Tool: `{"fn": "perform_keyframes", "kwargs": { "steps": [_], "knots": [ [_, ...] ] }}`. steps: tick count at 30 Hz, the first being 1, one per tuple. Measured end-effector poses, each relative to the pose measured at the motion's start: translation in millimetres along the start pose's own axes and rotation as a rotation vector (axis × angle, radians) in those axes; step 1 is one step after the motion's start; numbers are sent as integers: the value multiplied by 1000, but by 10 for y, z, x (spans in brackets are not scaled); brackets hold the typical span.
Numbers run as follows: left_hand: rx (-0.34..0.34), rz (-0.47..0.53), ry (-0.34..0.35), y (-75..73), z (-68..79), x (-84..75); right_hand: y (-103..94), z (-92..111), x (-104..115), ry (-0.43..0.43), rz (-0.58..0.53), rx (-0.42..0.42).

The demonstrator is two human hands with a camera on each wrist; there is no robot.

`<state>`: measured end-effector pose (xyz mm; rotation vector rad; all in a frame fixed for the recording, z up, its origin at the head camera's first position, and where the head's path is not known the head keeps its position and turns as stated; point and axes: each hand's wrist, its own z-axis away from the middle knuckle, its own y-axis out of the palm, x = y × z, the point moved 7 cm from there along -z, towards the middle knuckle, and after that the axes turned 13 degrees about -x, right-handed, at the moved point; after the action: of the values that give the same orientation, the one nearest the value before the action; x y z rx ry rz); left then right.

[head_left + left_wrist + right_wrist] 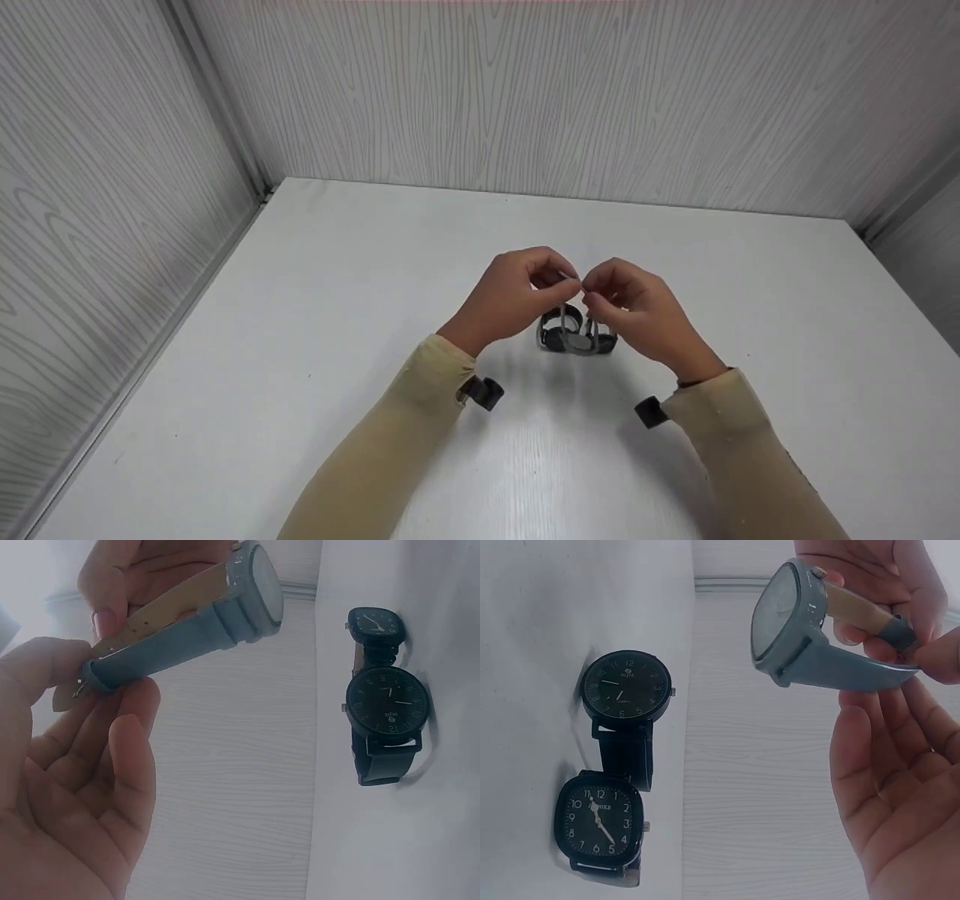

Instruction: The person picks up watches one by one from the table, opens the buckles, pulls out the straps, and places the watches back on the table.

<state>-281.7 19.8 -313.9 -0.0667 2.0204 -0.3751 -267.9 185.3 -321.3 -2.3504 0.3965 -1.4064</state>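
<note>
A watch with a grey strap, beige on its inner side, hangs dial downward between both hands; in the left wrist view its strap (165,652) runs up to its pale dial. My left hand (517,296) pinches the strap's buckle end between thumb and fingers. My right hand (637,311) pinches the other end, which has small holes; the grey strap (847,669) tapers to those fingertips. Both ends meet close together, and the fingers partly hide the buckle. Below stand a round black watch (386,701) and a squarish black watch (598,817).
The black watches stand side by side on the white table (375,262), beneath the hands. Pale wood-patterned panels (487,97) rise behind the table and at its sides. Black clips (484,391) sit at both sleeve cuffs.
</note>
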Motion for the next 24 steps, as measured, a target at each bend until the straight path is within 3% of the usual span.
{"fn": "perform_keyframes", "kwargs": {
  "steps": [4, 9, 14, 24],
  "knots": [
    [-33, 17, -21, -45, -11, 17, 9, -5, 0, 14, -12, 5],
    [19, -16, -42, -15, -4, 37, 12, -11, 1, 8, 0, -1],
    [29, -71, -6, -20, -7, 31, 27, -23, -11, 5, 0, 8],
    [-62, 77, -48, -100, -23, 44, 70, -34, -57, 62, -3, 16]
  ]
}}
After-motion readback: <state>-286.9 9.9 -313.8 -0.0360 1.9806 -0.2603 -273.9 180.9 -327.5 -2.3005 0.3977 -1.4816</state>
